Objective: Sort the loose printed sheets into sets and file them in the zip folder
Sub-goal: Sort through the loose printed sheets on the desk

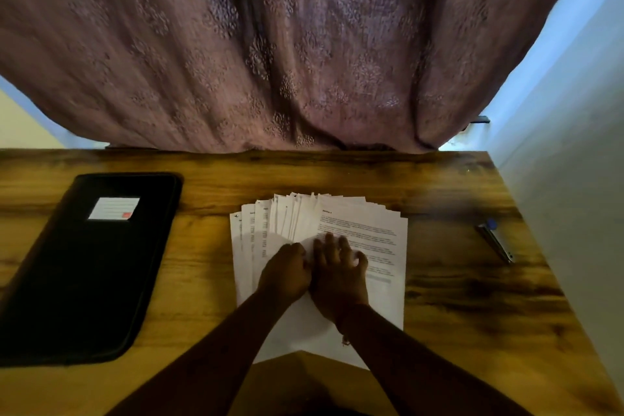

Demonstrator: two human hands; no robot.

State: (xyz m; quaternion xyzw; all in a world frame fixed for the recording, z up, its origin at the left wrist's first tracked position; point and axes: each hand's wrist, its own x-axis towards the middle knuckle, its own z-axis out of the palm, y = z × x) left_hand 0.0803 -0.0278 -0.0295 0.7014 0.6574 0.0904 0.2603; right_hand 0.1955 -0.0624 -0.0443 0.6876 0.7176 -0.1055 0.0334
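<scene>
The fan of loose white printed sheets (354, 233) lies at the middle of the wood-grain counter (456, 297), its near edge reaching the counter's front edge. Your left hand (285, 272) rests on the fan's left half with its fingers curled under, whether pinching a sheet I cannot tell; your right hand (339, 272) presses flat just beside it, fingers spread. Judgement: you are at the sorting step, none filed. The next move calls for lifting out one set without dragging its neighbours. The closed black zip folder (84, 273) lies well apart on the left, still to be unzipped. A blue-capped pen (494, 240) lies near the right edge, by the wall. Bare counter between folder and sheets gives room for stacking sets.
</scene>
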